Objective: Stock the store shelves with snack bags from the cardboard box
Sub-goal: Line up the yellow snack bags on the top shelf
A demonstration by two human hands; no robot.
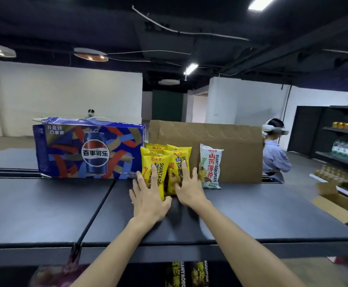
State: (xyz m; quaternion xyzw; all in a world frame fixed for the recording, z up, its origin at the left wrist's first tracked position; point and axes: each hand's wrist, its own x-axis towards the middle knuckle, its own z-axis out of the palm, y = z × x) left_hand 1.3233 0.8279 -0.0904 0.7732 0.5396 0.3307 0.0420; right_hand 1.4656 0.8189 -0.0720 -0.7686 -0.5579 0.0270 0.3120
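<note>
Several yellow snack bags [164, 158] stand upright in a tight cluster on the dark top shelf [251, 214]. My left hand [147, 199] lies flat against the front left yellow bag, fingers spread. My right hand [187, 185] presses the front right yellow bag, fingers spread over its lower part. A white snack bag [210, 166] stands just right of the cluster, apart from my hands. A brown cardboard box [231, 141] stands behind the bags.
A blue Pepsi carton [88, 150] stands left of the bags. An open cardboard box [338, 204] sits at the right edge. A person in a blue shirt [274, 154] stands beyond the shelf by dark shelving [343, 141] holding drinks. More bags show on the shelf below [187, 274].
</note>
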